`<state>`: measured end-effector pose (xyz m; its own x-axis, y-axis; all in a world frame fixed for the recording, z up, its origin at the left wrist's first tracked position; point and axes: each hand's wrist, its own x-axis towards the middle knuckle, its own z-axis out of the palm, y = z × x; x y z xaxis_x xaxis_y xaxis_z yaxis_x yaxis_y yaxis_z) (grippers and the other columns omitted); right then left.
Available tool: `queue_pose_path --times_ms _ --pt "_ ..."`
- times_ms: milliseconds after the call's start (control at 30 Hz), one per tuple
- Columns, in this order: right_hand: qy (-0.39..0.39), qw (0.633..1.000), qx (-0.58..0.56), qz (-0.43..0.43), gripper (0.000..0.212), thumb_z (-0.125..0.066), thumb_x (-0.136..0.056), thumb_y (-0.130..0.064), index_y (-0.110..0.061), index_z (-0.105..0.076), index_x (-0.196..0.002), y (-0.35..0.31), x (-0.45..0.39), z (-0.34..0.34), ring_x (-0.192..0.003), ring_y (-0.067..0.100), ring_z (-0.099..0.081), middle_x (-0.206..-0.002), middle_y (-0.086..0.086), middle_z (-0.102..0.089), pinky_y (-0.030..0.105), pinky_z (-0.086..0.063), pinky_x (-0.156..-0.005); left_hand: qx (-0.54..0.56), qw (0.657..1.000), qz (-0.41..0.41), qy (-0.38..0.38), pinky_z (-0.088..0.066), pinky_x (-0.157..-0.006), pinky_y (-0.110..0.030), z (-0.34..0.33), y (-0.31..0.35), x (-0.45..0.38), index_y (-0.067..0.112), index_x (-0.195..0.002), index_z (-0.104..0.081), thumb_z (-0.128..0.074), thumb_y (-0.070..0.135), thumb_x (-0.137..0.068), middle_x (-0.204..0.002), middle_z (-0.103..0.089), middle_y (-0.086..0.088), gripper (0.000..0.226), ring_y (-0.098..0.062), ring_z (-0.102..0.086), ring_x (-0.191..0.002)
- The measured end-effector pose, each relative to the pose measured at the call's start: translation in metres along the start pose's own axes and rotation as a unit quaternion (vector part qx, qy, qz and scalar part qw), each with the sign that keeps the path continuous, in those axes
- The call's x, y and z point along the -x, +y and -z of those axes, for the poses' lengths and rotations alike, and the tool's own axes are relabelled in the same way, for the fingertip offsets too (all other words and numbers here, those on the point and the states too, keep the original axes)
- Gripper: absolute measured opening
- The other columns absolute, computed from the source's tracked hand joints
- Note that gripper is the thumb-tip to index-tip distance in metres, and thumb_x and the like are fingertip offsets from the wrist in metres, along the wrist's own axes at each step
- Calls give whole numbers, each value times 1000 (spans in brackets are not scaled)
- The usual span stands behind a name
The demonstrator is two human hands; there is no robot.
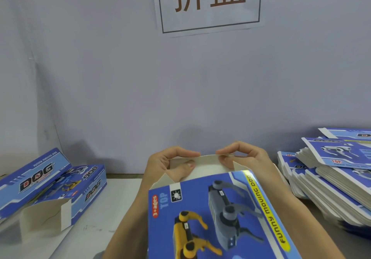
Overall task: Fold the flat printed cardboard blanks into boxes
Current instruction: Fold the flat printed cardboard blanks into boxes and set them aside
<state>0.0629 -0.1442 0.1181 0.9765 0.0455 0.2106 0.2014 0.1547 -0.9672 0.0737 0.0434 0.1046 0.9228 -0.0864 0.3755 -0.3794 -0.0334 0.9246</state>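
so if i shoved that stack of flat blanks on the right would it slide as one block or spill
The stack of flat blue printed cardboard blanks would likely spill: its layers already sit fanned and skewed. The glossy print probably lets sheets slip over each other. Many sheets deep, it looks fairly heavy, so a low push may shear it.

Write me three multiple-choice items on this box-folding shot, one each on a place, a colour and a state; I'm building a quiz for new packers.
1. Where is the stack of flat blanks?
A. at the right
B. at the left
C. on the wall

2. What colour is the smaller toy dog printed on the held box?
A. green
B. yellow
C. pink

3. What is happening to the box's end flap?
A. taped shut
B. torn off
C. pinched by both hands

Key: 1 A, it rises along the right edge. 2 B, beside a grey dog. 3 C, left hand and right hand grip it.
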Motion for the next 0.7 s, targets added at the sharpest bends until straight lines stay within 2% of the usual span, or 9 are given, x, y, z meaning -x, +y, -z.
queue_pose_path --times_ms 167,233,300,400,500,567,600,667,700 --pt "45 999 -11 12 22 -57 -94 7 -12 -69 -90 -2 -3 1 -38 6 -57 -50 -6 -64 13 -42 -37 70 997 18 -4 -53 -46 -21 -9 5 2 19 -108 -64 -60 10 -94 -69 -73 0 17 -13 -70 -57" --pt "107 992 -40 49 25 -58 -94 6 -17 -67 -88 -4 -4 9 -38 3 -56 -51 -10 -64 11 -42 -38 102 994 46 3 -52 -46 -19 -11 8 -2 16 -106 -61 -50 12 -100 -68 -72 -3 13 -8 -69 -53" --pt "186 974 -97 83 24 -60 -94 1 -22 -66 -88 -4 -4 22 -42 2 -56 -61 -8 -67 12 -44 -42 119 991 61 -9 -56 -57 -22 -5 8 -5 12 -99 -65 -50 14 -100 -79 -72 -11 15 -10 -70 -58" --pt "291 935 -159 127 19 -61 -96 -8 -26 -64 -91 2 -5 42 -45 1 -57 -74 -4 -63 15 -47 -45 139 979 115 -96 -61 -70 -41 9 4 2 24 -108 -72 -61 35 -95 -98 -76 -11 21 -25 -73 -76" --pt "353 908 -172 146 16 -63 -96 -14 -28 -63 -90 4 -5 49 -42 -2 -56 -77 -4 -62 14 -46 -42 47 971 121 -201 -63 -79 -41 24 -3 11 37 -130 -58 -73 34 -89 -116 -74 -6 43 -29 -74 -97" --pt "370 896 -198 147 16 -62 -95 -17 -28 -63 -83 4 -6 48 -47 2 -59 -72 -8 -64 16 -46 -45 1 961 106 -255 -59 -90 -44 29 -4 16 47 -130 -53 -87 43 -74 -126 -69 -6 66 -32 -70 -110" --pt "355 891 -241 146 16 -60 -96 -20 -26 -63 -81 3 -5 47 -55 9 -62 -70 -8 -65 19 -48 -50 -2 964 96 -248 -59 -91 -45 28 -4 17 48 -129 -54 -90 46 -68 -126 -69 -6 71 -31 -70 -110" --pt "291 867 -380 137 25 -49 -99 -29 -23 -65 -81 4 -3 46 -68 18 -69 -73 -3 -69 24 -52 -65 75 969 75 -223 -60 -85 -39 26 -7 19 46 -121 -64 -95 45 -60 -122 -72 -6 69 -29 -72 -106" --pt "274 849 -435 119 30 -42 -101 -32 -22 -66 -85 7 -3 48 -69 18 -73 -76 -1 -72 24 -54 -65 124 967 63 -212 -60 -81 -35 27 -9 20 42 -118 -69 -96 43 -57 -118 -74 -6 66 -27 -73 -102"
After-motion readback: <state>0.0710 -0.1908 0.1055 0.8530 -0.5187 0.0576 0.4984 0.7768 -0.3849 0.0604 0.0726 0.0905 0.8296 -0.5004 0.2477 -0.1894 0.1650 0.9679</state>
